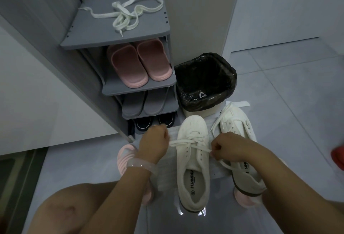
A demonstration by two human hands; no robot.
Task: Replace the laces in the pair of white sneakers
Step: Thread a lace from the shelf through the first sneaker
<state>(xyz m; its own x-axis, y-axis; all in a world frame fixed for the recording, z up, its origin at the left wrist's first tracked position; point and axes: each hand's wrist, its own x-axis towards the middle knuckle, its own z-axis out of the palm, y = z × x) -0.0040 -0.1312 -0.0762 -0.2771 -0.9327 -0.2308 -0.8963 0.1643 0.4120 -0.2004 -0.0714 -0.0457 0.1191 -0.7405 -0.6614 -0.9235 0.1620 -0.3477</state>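
Two white sneakers stand side by side on the floor, toes pointing away. The left sneaker [192,161] has a white lace [188,141] threaded through its front eyelets. My left hand [154,140] grips one end of that lace at the shoe's left side. My right hand [226,146] pinches the other end at the shoe's right side, and the lace is pulled taut between them. The right sneaker [240,122] lies partly under my right forearm with a loose lace across it. A bundle of loose white laces [128,13] lies on top of the shoe rack.
A grey shoe rack [119,38] stands ahead, holding pink slippers [138,62], grey slippers and dark shoes. A bin lined with a black bag [204,81] sits right of the rack, just beyond the sneakers. My feet wear pink slippers [126,161]. A red object [337,156] lies at the right edge.
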